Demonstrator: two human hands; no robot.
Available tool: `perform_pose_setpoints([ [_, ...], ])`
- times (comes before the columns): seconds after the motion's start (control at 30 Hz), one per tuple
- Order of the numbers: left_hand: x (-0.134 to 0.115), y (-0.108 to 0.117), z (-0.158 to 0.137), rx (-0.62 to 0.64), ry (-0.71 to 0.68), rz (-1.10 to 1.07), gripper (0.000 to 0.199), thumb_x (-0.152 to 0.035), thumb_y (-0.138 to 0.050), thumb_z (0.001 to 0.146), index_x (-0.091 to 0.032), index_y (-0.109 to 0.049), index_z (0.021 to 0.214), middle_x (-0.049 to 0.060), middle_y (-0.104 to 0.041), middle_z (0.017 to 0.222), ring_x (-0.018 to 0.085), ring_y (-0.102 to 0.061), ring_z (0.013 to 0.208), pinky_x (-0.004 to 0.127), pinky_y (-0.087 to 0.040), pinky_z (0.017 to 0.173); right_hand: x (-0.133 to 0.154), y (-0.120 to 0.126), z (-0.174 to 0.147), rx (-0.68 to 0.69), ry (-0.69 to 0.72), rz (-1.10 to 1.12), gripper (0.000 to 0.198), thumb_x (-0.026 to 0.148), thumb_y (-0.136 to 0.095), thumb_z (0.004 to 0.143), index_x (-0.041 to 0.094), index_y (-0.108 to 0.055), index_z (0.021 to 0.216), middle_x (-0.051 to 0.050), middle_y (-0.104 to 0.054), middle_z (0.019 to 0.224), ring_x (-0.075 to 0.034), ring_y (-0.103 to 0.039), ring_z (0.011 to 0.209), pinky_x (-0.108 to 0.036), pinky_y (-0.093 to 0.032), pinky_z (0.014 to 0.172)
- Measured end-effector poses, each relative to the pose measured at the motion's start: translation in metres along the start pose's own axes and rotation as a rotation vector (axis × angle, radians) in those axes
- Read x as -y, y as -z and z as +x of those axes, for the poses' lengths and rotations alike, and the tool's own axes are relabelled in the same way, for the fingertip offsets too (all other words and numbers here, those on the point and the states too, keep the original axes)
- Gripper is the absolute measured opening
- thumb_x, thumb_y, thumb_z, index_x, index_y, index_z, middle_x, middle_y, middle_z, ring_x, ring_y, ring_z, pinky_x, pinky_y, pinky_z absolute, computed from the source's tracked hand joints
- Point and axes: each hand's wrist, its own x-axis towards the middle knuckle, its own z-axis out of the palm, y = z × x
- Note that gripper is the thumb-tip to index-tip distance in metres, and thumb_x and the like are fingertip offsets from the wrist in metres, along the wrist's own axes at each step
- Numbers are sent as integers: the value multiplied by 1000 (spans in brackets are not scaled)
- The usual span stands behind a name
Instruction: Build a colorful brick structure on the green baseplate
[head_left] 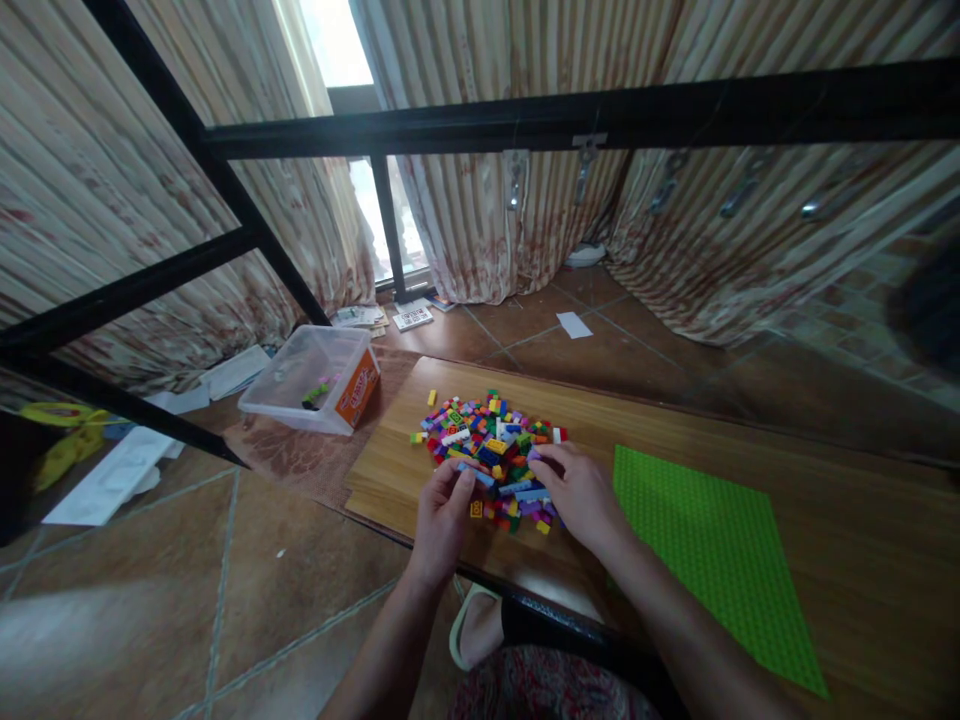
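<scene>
A pile of small toy bricks (495,447) in many colours lies spread on the wooden tabletop (390,460). At the pile's near left edge my left hand (445,510) is closed on a long light-blue brick (477,476), held between thumb and fingers. My right hand (574,490) is at the pile's right side, its fingers pinched on a small purple brick (533,455). More light-blue bricks (531,495) lie between the two hands. To the right of my right hand a green studded baseplate (712,550) lies flat, partly covered by my forearm.
Left of the table stands a clear plastic bin (300,405) with an orange label and a few pieces inside, on a brown patterned cloth (285,450). A black metal frame (465,130) with hanging clips crosses in front of curtains. Papers (574,325) lie on the tiled floor.
</scene>
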Motion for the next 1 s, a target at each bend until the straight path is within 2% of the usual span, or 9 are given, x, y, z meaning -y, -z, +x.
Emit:
perform_pose_setpoints([
  [0.13,3,0,5,-27,-20,32,27,-41,-62,82,-16,-63,94,3,-65,82,12,-58,71,23,-48,69,1,-5,6,48,66,-213,20,24,-53,88,18,-68,100,-9,-67,100,-22,-62,93,-34,-45,84],
  [0.4,9,10,11,-58,-96,178,21,-35,-61,81,-17,-62,93,1,-65,76,13,-60,71,24,-49,69,0,-6,7,24,69,-179,23,19,-50,89,18,-67,103,-8,-66,102,-21,-61,95,-32,-44,88],
  [0.63,13,24,31,-130,-177,406,26,-32,-60,83,-17,-65,104,0,-64,76,12,-59,66,22,-46,61,8,-4,47,116,189,-271,27,19,-52,88,22,-66,111,-8,-61,107,-21,-56,103,-32,-42,90],
  [0.73,13,28,42,-147,-209,452,27,-31,-60,82,-16,-67,103,1,-65,78,13,-58,66,22,-46,60,7,-8,59,155,206,-334,26,20,-54,87,21,-67,110,-9,-59,108,-22,-54,105,-32,-41,90],
  [0.87,15,31,48,-171,-231,514,28,-28,-59,82,-16,-67,105,2,-64,78,11,-54,60,22,-45,57,-1,-10,57,172,214,-347,21,18,-57,85,21,-69,102,-8,-60,107,-22,-53,104,-33,-42,89],
  [1.0,17,33,46,-159,-304,546,24,-23,-59,81,-19,-69,102,4,-64,93,9,-52,60,21,-45,57,-10,-3,49,162,202,-284,19,12,-54,84,19,-70,91,-7,-61,103,-20,-55,100,-32,-42,89],
])
